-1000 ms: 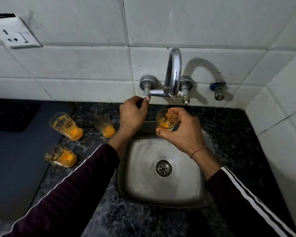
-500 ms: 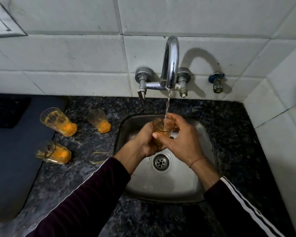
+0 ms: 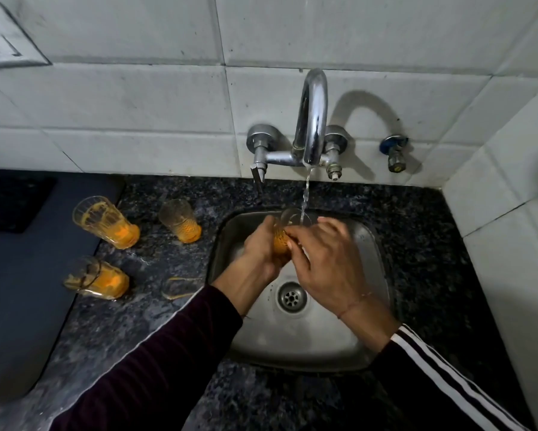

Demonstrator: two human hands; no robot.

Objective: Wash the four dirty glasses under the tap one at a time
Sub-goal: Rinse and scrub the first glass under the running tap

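Note:
Water runs from the chrome tap (image 3: 313, 119) into a glass (image 3: 285, 236) with orange residue, held over the steel sink (image 3: 364, 306). My left hand (image 3: 258, 247) grips the glass from the left. My right hand (image 3: 326, 262) is on its right side, fingers against the glass wall near the rim. Three more dirty glasses stand on the dark counter to the left: one far left (image 3: 106, 222), one nearer the sink (image 3: 180, 220), one closer to me (image 3: 95, 278). All carry orange dregs.
An orange ring stain (image 3: 180, 287) marks the speckled counter (image 3: 417, 228) beside the sink. A dark blue mat (image 3: 22, 290) covers the counter's left part. A small valve (image 3: 395, 154) sticks out of the tiled wall right of the tap. A wall socket (image 3: 3, 48) sits upper left.
My left hand left the tap handle and took hold of the glass. Water started running. The glass now sits under the stream, and my right hand has shifted to its side.

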